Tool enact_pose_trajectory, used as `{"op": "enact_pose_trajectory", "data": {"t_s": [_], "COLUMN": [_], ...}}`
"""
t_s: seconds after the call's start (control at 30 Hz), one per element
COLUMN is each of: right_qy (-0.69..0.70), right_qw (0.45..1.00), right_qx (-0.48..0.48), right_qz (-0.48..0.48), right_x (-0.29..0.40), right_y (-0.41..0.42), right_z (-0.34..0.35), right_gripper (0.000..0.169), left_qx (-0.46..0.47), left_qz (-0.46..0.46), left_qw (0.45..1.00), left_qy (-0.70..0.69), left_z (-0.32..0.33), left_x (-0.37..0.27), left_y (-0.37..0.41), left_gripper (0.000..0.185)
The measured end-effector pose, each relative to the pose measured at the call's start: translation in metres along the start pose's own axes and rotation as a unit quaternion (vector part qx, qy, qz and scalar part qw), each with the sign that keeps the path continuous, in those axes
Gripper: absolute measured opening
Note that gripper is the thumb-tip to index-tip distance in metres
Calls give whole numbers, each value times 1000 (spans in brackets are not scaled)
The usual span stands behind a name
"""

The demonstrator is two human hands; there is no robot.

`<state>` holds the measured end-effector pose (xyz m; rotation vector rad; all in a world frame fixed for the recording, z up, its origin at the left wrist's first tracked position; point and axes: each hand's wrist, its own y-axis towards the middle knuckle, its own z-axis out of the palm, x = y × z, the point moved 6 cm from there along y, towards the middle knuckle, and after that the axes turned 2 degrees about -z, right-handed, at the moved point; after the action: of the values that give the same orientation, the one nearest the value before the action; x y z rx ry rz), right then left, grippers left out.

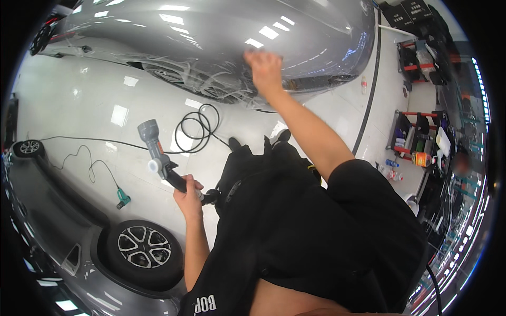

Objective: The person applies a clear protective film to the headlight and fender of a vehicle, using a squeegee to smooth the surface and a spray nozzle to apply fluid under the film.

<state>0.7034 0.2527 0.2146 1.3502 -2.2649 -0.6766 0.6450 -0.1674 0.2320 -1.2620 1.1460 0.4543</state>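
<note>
My left hand [190, 199] grips the black handle of a hand-held tool [158, 148] with a wide grey flared nozzle and a round whitish part on its side. The nozzle points away from me, over the floor. My right hand [265, 71] is stretched out over the front fender area of a silver-grey car [221, 29]. Its fingers are bent and blurred, so I cannot tell whether they hold anything or touch the surface. Clear plastic film [189, 75] hangs loose and wrinkled along the car's lower side, partly covering the front wheel [170, 77].
A black hose [197, 126] lies coiled near my feet. A teal heat gun [123, 197] with a cord rests on the floor beside a second grey car [47, 221]. Red-and-black tool carts [415, 132] with bottles stand at right. A plastic bottle [363, 85] lies near the silver-grey car.
</note>
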Motion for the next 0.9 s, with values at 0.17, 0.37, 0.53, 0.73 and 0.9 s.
{"op": "enact_pose_trajectory", "data": {"t_s": [0.17, 0.37, 0.53, 0.73, 0.9], "right_qy": [69, 66, -14, 70, 245], "right_qw": [991, 992, 957, 936, 889], "right_qx": [110, 42, 141, 315, 356], "right_qz": [-35, -100, -254, -141, 154], "right_x": [34, 44, 56, -23, 24], "right_y": [-54, 136, 119, -82, -85], "right_z": [21, 34, 60, -19, -136], "right_gripper": [42, 40, 45, 49, 29], "left_qx": [-9, -17, -100, -133, 34], "left_qz": [0, -36, -63, -77, -119], "left_qw": [999, 998, 990, 975, 991], "left_qy": [-33, -53, -76, -161, -59], "left_z": [-1, -7, -12, -10, 4], "left_x": [4, 33, 39, 61, 69], "left_y": [1, 3, -7, -5, 5], "left_gripper": [17, 17, 15, 10, 13]}}
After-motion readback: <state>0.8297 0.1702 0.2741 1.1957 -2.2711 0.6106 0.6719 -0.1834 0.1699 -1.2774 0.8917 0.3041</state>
